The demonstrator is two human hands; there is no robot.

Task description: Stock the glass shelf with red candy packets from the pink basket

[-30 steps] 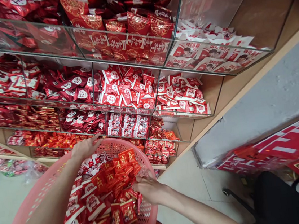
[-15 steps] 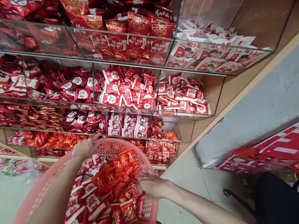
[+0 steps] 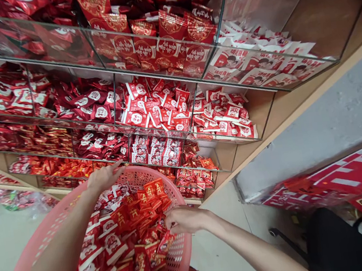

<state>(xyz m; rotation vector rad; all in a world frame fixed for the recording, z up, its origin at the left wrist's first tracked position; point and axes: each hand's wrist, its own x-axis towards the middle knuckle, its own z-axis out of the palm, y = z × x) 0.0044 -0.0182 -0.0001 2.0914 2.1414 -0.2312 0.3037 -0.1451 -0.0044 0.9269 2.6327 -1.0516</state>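
Right up against the glass-fronted shelves with pale wood edging point(image 3: 252, 156), someone's got a big round pink plastic basket with slotted sides point(image 3: 179, 258) loaded with little wrapped packets, and from where I'm standing it looks like they're at the picking-and-sorting-through stage. The right hand point(image 3: 186, 219) is inside the basket by its right wall, fingers drawn in narrow, and as far as I can tell they're pinching the end of a small shiny red foil packet with gold print point(image 3: 166, 243). That packet sits low among the others, just beside the holes in the wall, so it isn't out of the basket. The left hand point(image 3: 102, 178) lies over the far rim; the fingers stretch toward the shelf edge, and I honestly can't tell if it's gripping the plastic or just resting there. Next to the pinched packet you've got a cluster of orange-red packets with gold lettering point(image 3: 155, 193), and on the left a heap of red packets with white ends point(image 3: 112, 240). My take: any move from here calls for a light fingertip hold and a bit of steadying at the rim, since slick wrappers piled this loosely could easily slide.
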